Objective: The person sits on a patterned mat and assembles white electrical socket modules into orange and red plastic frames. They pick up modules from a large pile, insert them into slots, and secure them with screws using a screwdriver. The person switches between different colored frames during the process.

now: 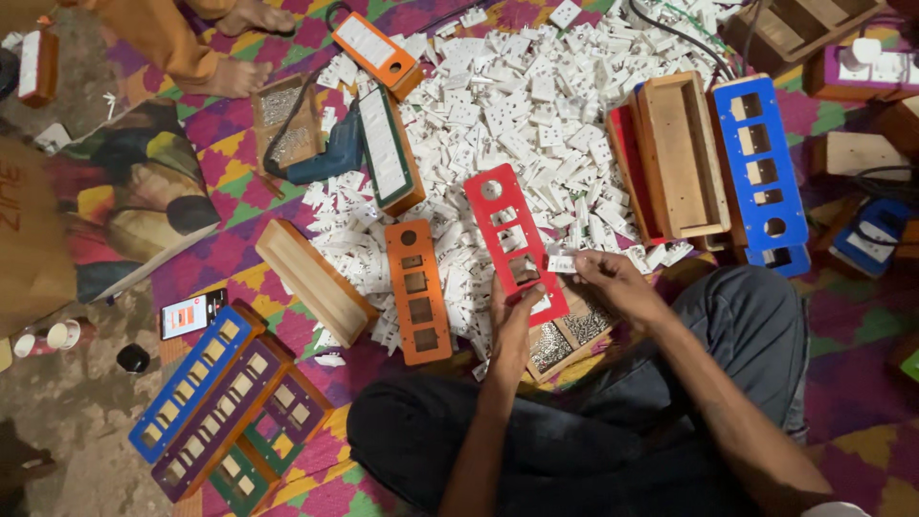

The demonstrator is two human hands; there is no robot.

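My left hand (pixel 514 321) grips the near end of a red cut-out panel (pixel 512 235) that slants up over a heap of white plastic sockets (pixel 517 105). My right hand (pixel 613 282) pinches a small white socket piece (pixel 563 262) at the panel's right edge. Under both hands sits a wooden box of small metal screws (pixel 565 337). An orange cut-out panel (pixel 418 290) lies just left of the red one.
Blue panel (pixel 761 163) and open wooden box (pixel 678 158) lie to the right. Blue, purple and green panels (pixel 225 407) are stacked at lower left beside a phone (pixel 191 313). Another person's bare feet (pixel 235 48) rest at the top left. A wooden box (pixel 314 280) lies left.
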